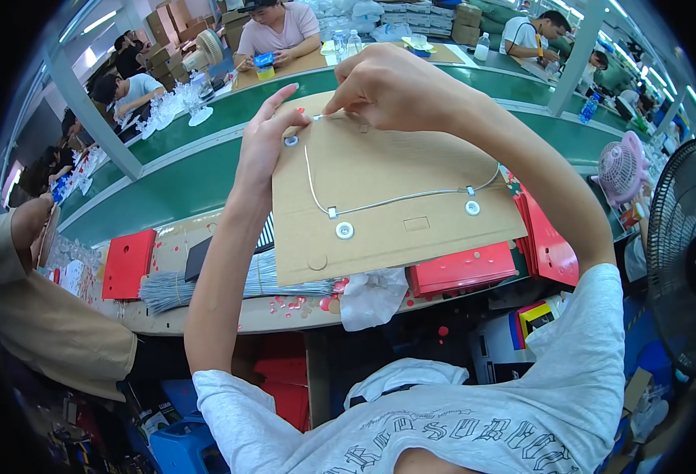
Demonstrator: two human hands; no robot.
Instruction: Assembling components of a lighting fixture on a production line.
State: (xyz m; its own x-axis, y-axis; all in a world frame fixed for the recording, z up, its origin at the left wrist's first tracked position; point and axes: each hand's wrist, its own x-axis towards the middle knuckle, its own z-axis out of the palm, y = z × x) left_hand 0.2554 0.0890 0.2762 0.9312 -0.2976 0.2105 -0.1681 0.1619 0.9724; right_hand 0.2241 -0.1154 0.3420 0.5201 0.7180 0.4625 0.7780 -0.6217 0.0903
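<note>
A brown cardboard panel (395,174) is held up and tilted in front of me. Along its face runs a thin silvery wire (399,201), passing through small white tabs, with white round buttons (345,231) beside them. My left hand (261,146) grips the panel's upper left edge, thumb bent over the face and a finger raised. At the top edge, my right hand (383,91) pinches beside a small whitish piece (318,118). Its curled fingers hide what lies between them. Another white button (291,141) sits near my left thumb.
Below the panel, the bench holds a bundle of wires (166,291), red sheets (129,265), a red stack (466,268) and crumpled white paper (373,299). Beyond runs a green conveyor (206,154), people working across it. A black fan (687,253) stands right; someone's sleeve (56,316) is left.
</note>
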